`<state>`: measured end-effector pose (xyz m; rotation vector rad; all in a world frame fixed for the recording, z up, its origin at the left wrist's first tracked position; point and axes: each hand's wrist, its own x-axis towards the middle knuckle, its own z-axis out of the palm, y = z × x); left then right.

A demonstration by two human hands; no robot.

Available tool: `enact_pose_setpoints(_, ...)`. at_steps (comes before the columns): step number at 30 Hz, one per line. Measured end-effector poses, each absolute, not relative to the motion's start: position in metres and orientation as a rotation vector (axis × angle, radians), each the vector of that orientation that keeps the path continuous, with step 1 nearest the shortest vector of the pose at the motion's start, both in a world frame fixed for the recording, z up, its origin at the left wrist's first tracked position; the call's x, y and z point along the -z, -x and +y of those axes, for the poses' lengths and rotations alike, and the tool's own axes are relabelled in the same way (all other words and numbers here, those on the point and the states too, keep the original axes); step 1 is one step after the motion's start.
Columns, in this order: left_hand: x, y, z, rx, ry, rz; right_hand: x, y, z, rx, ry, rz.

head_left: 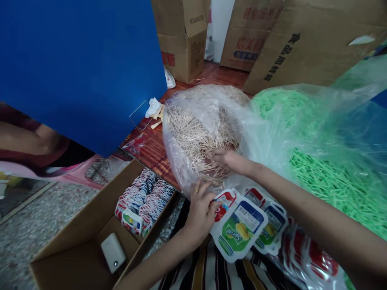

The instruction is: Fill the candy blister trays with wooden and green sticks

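My left hand (pixel 201 215) is closed on flat plastic packets, thumb and fingers pinching their left edge. The front packet (pixel 238 229) carries a green and blue Sprite label with a lemon picture; a red-labelled packet (pixel 225 199) shows behind it. Inside a clear plastic bag (pixel 178 161) of short beige sticks (pixel 187 129), my right hand (pixel 229 161) has its fingers curled down among the sticks. Whatever lies between those fingertips is too small to make out. More packets (pixel 272 225) lie beneath my right forearm, and others (pixel 317 253) rest in clear plastic at the lower right.
A second bag, filled with green sticks (pixel 332 185), lies on the right. Bundled packets (pixel 145 197) and a white device (pixel 113 253) sit inside a cardboard box (pixel 72 233) at lower left. A blue panel (pixel 81 68) and cartons (pixel 193 44) stand behind. Another person's limb (pixel 27 135) shows at left.
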<state>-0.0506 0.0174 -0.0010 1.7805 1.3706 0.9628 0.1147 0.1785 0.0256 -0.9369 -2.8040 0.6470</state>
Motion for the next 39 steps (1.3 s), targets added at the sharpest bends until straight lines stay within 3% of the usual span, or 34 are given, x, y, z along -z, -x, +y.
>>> enact_pose_setpoints(5,0.0,0.047,0.018,-0.943,-1.791,1.351,-0.037,-0.122,0.18,-0.313,1.004,-2.822)
enact_pose_setpoints(12,-0.002,0.045,0.019,-0.942,-1.839,1.358,-0.008,-0.107,0.181,-0.711,0.832,-2.842)
enact_pose_setpoints(17,0.0,0.047,0.018,-0.955,-1.837,1.337,-0.005,-0.108,0.172,-0.842,0.943,-2.786)
enact_pose_setpoints(27,-0.001,0.044,0.02,-0.991,-1.849,1.27,-0.012,-0.121,0.175,-0.747,0.938,-2.997)
enact_pose_setpoints(33,0.0,0.043,0.02,-1.009,-1.848,1.255,-0.005,-0.115,0.17,-0.412,1.034,-3.094)
enact_pose_setpoints(39,-0.002,0.044,0.021,-1.059,-1.822,1.253,-0.003,-0.123,0.176,-0.506,1.01,-2.924)
